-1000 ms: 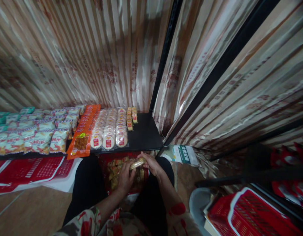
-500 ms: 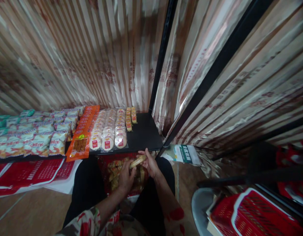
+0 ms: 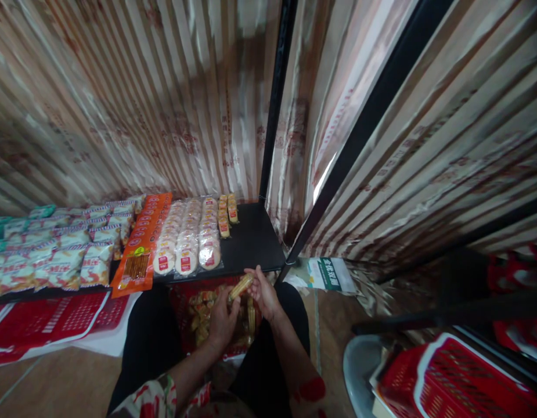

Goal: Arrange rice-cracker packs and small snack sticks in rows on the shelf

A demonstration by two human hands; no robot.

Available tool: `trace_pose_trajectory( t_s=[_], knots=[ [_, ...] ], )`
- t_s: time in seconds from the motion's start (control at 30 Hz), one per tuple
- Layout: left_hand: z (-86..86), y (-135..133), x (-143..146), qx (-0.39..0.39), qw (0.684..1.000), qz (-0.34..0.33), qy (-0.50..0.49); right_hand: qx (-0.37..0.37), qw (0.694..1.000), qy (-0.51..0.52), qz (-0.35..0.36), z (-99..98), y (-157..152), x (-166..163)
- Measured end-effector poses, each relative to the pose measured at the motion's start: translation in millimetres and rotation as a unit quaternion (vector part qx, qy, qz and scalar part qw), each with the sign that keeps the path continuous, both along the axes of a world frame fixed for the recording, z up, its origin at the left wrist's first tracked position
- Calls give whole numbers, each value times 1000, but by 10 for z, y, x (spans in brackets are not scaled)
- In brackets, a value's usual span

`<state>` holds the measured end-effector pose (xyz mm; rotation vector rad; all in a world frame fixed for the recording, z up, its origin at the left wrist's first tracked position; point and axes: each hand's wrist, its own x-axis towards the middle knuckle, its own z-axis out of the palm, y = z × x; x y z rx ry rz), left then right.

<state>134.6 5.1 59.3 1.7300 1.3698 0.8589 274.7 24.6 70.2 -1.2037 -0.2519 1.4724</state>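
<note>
A small yellow wrapped snack pack (image 3: 241, 287) is held tilted between my two hands, just in front of the black shelf (image 3: 255, 247). My left hand (image 3: 223, 318) has its fingers closed round the lower left end. The fingers of my right hand (image 3: 263, 290) pinch the upper right end. Below them, between my knees, a red basket (image 3: 180, 316) holds more yellow packs (image 3: 202, 310), partly hidden by my hands. On the shelf, short rows of similar yellow packs (image 3: 224, 225) stand beside rows of round white wrapped crackers (image 3: 186, 261).
An orange snack bag (image 3: 133, 268) and rows of white bags (image 3: 96, 264) fill the shelf's left part. Black uprights (image 3: 279, 104) rise at its right end. A red basket (image 3: 464, 371) and a grey basin (image 3: 359, 371) stand at the lower right. Striped sheeting hangs behind.
The view has shifted slightly. The yellow pack has turned so that its front faces up more, and both hands still hold it.
</note>
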Motion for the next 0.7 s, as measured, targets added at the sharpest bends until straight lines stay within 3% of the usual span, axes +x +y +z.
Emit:
trace_pose_trajectory(
  t_s=[0.4, 0.7],
  knots=[
    [-95, -9, 9, -91, 994, 43, 34, 36, 999, -6, -14, -134, -53, -79],
    [-174, 5, 74, -142, 987, 70, 36, 71, 986, -125, 84, -249, -71, -58]
  ],
)
